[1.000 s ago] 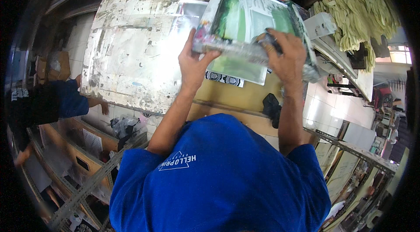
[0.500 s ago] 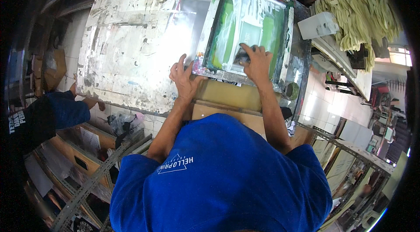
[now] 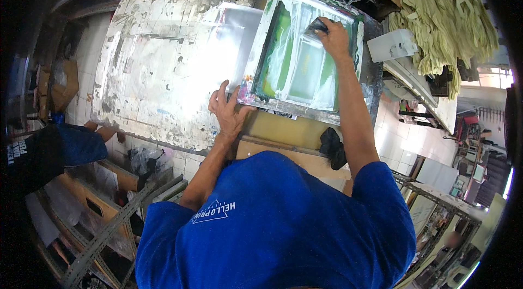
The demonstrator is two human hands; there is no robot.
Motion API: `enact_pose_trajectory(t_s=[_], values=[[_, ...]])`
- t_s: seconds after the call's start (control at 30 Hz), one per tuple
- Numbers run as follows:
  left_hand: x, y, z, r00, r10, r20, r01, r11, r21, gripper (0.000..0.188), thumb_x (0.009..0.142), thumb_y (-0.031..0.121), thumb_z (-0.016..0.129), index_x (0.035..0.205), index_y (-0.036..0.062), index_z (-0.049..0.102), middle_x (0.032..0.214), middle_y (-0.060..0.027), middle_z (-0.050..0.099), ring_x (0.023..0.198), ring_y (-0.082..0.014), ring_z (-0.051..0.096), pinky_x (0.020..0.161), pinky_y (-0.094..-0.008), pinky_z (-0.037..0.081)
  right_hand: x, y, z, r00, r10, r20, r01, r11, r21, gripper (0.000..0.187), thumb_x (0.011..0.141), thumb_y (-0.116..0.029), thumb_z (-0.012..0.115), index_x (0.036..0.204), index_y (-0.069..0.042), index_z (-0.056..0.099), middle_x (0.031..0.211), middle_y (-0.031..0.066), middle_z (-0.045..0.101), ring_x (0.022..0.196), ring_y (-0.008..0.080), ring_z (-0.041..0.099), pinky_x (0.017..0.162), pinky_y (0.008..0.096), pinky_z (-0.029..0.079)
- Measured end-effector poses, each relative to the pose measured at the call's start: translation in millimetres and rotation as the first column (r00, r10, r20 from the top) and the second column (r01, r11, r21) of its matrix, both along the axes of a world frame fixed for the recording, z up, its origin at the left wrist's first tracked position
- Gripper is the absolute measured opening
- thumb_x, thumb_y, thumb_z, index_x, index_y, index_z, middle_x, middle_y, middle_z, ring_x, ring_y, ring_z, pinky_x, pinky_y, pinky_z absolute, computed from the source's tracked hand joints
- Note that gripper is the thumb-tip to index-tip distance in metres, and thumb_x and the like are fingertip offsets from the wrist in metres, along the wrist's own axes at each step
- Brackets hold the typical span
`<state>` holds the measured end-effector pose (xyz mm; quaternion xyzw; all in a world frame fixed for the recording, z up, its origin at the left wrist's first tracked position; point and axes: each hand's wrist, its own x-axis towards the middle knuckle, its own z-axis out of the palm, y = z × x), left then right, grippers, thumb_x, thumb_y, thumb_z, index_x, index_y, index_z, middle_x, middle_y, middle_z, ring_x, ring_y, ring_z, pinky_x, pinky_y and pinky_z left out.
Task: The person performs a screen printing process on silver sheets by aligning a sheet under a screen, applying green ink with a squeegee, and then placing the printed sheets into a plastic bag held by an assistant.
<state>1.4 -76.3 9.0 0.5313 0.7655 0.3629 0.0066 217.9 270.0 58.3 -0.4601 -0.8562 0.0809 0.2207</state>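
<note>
A screen printing frame (image 3: 261, 32) with white edges and green mesh lies at a slant on the stained worktable. White ink is smeared in streaks over its mesh (image 3: 305, 73). Toward the mesh's far end, my right hand (image 3: 334, 37) is closed round a small dark squeegee (image 3: 316, 27), its lower edge against the screen. My left hand (image 3: 229, 113) rests by the near left corner of the frame, fingers spread, thumb at the frame's edge. It holds nothing that I can see.
The paint-spotted worktable (image 3: 147, 65) stretches left, with a shiny sheet (image 3: 234, 43) beside the frame. A white plastic container (image 3: 392, 45) and a heap of pale yellow-green bags (image 3: 441, 22) are at right. A black cloth (image 3: 332, 147) hangs near my right arm. Another person (image 3: 71, 147) is at far left.
My right hand has moved the squeegee away from me, from the near part of the mesh to its far end. The left hand stays by the frame's corner.
</note>
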Motion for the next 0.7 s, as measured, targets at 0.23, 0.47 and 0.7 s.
enact_pose_trajectory(t_s=[0.23, 0.47, 0.7], values=[[0, 5, 13, 0.972, -0.081, 0.220, 0.077, 0.997, 0.025, 0.074, 0.071, 0.047, 0.082, 0.127, 0.0022, 0.065, 0.116, -0.0046, 0.067, 0.116, -0.0263, 0.049, 0.102, -0.0447, 0.020, -2, -97, 36, 0.993, 0.033, 0.117, -0.037, 0.999, 0.030, 0.036, 0.081, -0.020, 0.074, 0.116, -0.020, 0.067, 0.092, 0.0141, 0.068, 0.091, 0.0335, 0.064, 0.077, 0.0464, 0.042], [8, 28, 81, 0.964, -0.017, 0.267, -0.043, 0.975, 0.217, 0.067, 0.074, 0.030, 0.085, 0.129, -0.0012, 0.063, 0.111, -0.0114, 0.063, 0.114, -0.0264, 0.048, 0.102, -0.0442, 0.022, 3, -195, 136, 0.989, 0.149, -0.023, -0.144, 0.979, 0.148, 0.042, 0.070, -0.030, 0.080, 0.106, -0.013, 0.069, 0.087, 0.0127, 0.064, 0.086, 0.0319, 0.060, 0.074, 0.0441, 0.041], [-9, 71, 160, 0.876, -0.278, 0.393, 0.061, 0.874, 0.483, 0.062, 0.083, 0.011, 0.079, 0.140, 0.0024, 0.056, 0.116, -0.0109, 0.067, 0.114, -0.0243, 0.056, 0.103, -0.0382, 0.038, -6, -135, 213, 0.990, 0.112, -0.082, -0.063, 0.890, 0.451, 0.039, 0.072, -0.045, 0.083, 0.091, -0.012, 0.074, 0.076, 0.0168, 0.067, 0.072, 0.0339, 0.065, 0.065, 0.0434, 0.049]])
